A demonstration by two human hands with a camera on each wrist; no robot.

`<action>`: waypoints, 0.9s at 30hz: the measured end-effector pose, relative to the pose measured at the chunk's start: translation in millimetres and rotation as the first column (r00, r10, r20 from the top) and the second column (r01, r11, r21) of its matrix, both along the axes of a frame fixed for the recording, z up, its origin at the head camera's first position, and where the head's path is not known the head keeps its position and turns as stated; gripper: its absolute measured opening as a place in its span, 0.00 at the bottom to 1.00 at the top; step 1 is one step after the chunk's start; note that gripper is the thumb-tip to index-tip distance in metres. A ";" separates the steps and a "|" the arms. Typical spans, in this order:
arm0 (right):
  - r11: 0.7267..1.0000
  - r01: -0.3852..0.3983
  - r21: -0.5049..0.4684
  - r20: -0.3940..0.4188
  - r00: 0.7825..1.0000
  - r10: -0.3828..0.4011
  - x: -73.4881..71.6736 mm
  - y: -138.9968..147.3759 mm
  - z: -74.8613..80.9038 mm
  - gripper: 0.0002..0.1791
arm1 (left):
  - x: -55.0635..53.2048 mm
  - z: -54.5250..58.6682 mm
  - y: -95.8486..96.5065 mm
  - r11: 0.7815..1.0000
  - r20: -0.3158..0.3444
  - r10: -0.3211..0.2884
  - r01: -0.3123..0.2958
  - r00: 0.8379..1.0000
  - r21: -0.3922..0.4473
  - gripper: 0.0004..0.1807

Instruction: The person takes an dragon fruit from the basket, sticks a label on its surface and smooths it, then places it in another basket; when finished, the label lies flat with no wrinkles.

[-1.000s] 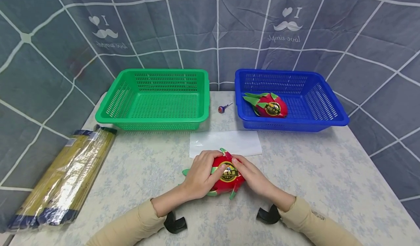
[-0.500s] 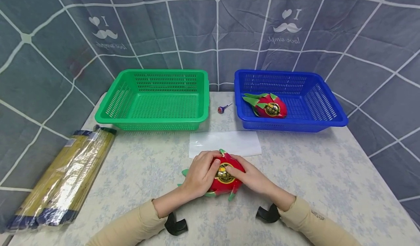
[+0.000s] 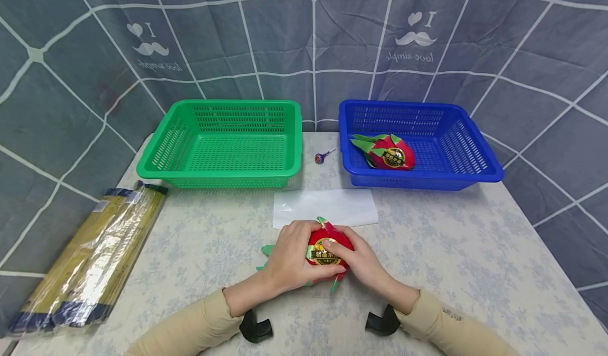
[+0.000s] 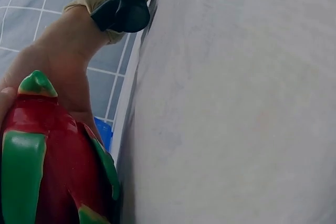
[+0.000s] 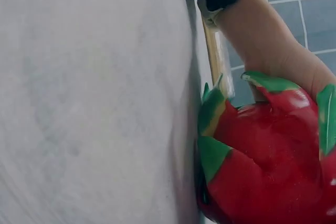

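A dragon fruit [image 3: 328,255], red with green leaf tips and a black and gold round label, lies on the table between both hands. My left hand [image 3: 291,258] grips its left side, thumb stretched over the front below the label. My right hand [image 3: 363,261] holds the right side, with its thumb on the label. The left wrist view shows the fruit [image 4: 58,166] up close with the right hand [image 4: 63,74] behind it. From the right wrist, the fruit [image 5: 268,166] hides much of the left hand [image 5: 286,59]. The fingertips behind the fruit are hidden.
A white sheet [image 3: 325,205] lies just behind the fruit. Farther back stand a green basket [image 3: 218,175] and a blue basket [image 3: 427,179] holding another dragon fruit [image 3: 391,153]. Between the baskets is a lollipop [image 3: 320,157]. Long yellow packets [image 3: 100,256] lie at the left edge.
My left thumb has moved from the label down to the fruit's lower front. The right thumb has shifted left onto the label. The fruit has turned slightly, its label now farther left.
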State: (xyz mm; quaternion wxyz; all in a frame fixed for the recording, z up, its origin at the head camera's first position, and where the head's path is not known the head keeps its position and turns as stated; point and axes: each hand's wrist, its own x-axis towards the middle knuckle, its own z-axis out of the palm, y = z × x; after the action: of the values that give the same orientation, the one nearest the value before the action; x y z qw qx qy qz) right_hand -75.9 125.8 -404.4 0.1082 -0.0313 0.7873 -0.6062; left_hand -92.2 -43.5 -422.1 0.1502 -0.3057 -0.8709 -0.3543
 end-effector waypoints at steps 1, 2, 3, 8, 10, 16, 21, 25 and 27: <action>1.000 -0.001 0.004 -0.010 1.000 0.001 0.6 -0.1 -0.4 0.22 | 0.0 -0.5 -0.4 1.000 -0.016 -0.002 0.002 1.000 -0.002 0.38; 1.000 -0.005 0.006 -0.020 1.000 0.005 1.1 -0.2 -0.8 0.22 | 0.0 -0.8 -0.7 1.000 -0.029 -0.004 0.004 1.000 -0.006 0.37; 1.000 -0.007 0.007 -0.029 1.000 0.007 1.4 0.0 -1.4 0.21 | -0.1 -1.2 -0.9 1.000 -0.044 -0.005 0.005 0.999 -0.009 0.37; 1.000 -0.008 0.029 -0.089 0.996 0.010 2.3 0.7 -3.9 0.19 | -1.1 -1.9 -1.0 1.000 -0.062 0.011 -0.011 0.998 0.008 0.24; 0.999 -0.004 0.044 -0.111 0.994 0.009 2.7 0.7 -4.8 0.18 | -1.7 -1.2 -0.9 0.999 -0.038 0.017 -0.015 0.999 0.033 0.18; 0.999 -0.005 0.050 -0.126 0.992 0.011 3.8 0.2 -6.9 0.19 | -3.6 4.0 -0.6 0.995 0.038 0.014 -0.017 0.999 0.093 0.10; 0.997 -0.028 0.078 -0.134 0.990 0.038 3.8 2.7 -6.1 0.20 | -8.0 9.0 -2.3 0.992 0.048 -0.013 0.007 0.999 0.124 0.08; 0.989 -0.079 0.126 -0.132 0.987 0.096 -1.1 7.5 -5.0 0.23 | -12.4 11.6 -6.0 0.991 0.113 -0.035 0.020 0.993 0.131 0.11; 0.983 -0.123 0.139 -0.121 0.983 0.140 -4.2 10.5 -4.3 0.25 | -13.7 11.3 -9.0 0.992 0.170 -0.053 0.032 0.984 0.125 0.10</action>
State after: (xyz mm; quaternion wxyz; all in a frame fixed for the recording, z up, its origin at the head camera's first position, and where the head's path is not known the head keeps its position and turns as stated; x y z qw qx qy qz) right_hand -80.1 136.3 -408.6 0.0984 -0.1156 0.8269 -0.5415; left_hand -105.9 -52.5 -410.8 0.0848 -0.2827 -0.8506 -0.4351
